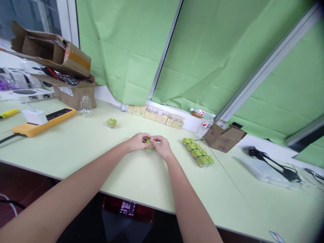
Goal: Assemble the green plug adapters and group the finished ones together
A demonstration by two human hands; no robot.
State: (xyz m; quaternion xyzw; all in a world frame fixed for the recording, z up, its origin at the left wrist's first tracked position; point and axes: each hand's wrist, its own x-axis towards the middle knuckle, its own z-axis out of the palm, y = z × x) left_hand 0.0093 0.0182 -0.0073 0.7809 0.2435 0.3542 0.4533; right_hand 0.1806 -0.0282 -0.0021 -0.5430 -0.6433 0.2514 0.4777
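Observation:
Near the middle of the table, my left hand and my right hand meet around a small container with a green lid. Both are closed on it, fingertips and thumbs pinching it from either side; the fingers hide most of it. A light-coloured ring shows at its top, by my right fingertips. One similar green-lidded container stands alone to the left, farther back. To the right of my hands, several more of these containers stand in a close double row, their lids topped with small rings.
Small cardboard boxes line the table's back edge. At left are a yellow power strip, a clear jar and stacked cartons. Water bottles, a brown carton and black cables lie at right.

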